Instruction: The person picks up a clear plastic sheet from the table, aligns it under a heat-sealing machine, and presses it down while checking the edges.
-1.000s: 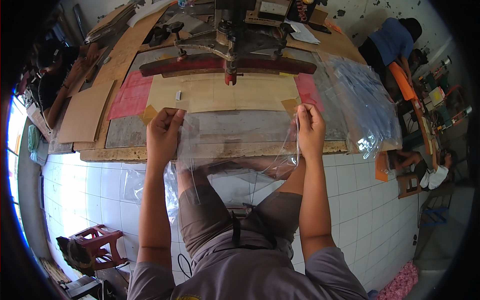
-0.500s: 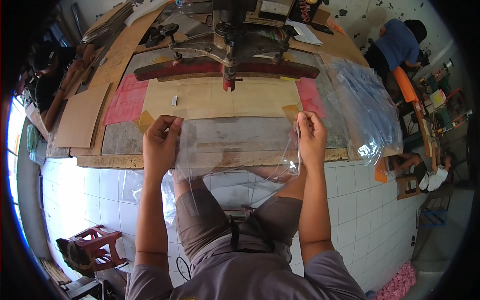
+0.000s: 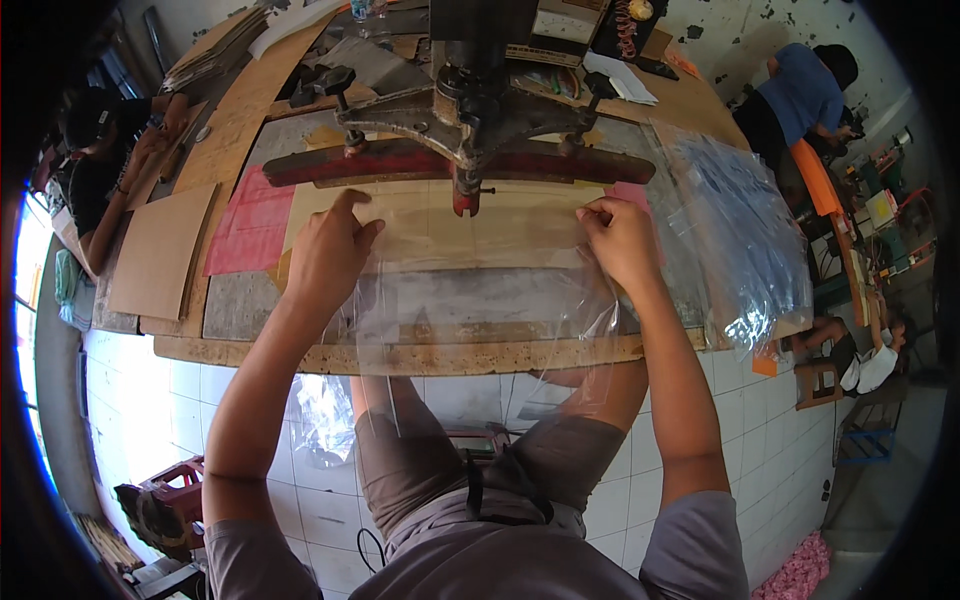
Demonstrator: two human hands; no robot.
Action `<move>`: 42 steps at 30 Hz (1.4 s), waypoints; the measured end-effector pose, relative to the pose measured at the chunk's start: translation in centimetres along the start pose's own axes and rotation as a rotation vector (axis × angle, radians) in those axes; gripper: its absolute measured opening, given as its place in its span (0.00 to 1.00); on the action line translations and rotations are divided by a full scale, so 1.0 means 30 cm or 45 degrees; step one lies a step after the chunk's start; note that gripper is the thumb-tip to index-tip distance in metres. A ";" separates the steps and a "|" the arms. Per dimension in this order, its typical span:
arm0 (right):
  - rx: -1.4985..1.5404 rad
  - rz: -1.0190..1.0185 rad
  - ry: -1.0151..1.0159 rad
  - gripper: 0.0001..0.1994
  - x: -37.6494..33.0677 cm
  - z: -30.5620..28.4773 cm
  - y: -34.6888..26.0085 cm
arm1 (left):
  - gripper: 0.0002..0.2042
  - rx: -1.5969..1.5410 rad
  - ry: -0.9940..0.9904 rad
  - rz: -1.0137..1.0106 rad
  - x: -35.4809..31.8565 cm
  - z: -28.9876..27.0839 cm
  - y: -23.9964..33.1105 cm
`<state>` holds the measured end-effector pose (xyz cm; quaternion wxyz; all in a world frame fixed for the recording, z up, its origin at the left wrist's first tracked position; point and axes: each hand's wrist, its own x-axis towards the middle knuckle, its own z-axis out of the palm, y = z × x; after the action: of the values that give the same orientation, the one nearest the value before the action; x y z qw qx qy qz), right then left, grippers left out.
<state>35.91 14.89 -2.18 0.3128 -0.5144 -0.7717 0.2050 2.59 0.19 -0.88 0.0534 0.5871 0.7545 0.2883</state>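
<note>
A clear plastic sheet spans between my hands, its upper part over the beige board and its lower part hanging past the table's front edge above my lap. My left hand is at the sheet's upper left, thumb against the plastic and index finger raised apart from it; its other fingers are hidden. At the upper right, my right hand pinches the sheet between thumb and bent fingers. Just beyond both hands stands a dark metal press head with a long red bar above the board.
Pink sheets flank the board on the grey plate. Stacked clear plastic covers the table's right side; brown cardboard lies at left. One person sits at left, another works at far right.
Both hands have moved forward and slightly apart, carrying the plastic sheet's upper edge over the beige board. My left index finger has lifted away from the thumb.
</note>
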 end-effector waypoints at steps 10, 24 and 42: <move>-0.160 -0.113 0.014 0.05 0.020 0.019 -0.024 | 0.05 0.188 -0.147 0.184 0.052 -0.001 -0.005; -0.136 0.008 -0.257 0.13 -0.010 -0.060 -0.079 | 0.14 0.160 -0.289 0.214 0.007 -0.065 0.001; -0.053 -0.047 -0.120 0.12 0.017 -0.025 -0.042 | 0.14 -0.069 -0.212 0.129 0.041 -0.074 -0.033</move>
<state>35.46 14.87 -0.71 0.2691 -0.4962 -0.7991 0.2070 0.43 0.34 0.78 0.1170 0.6449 0.7087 0.2612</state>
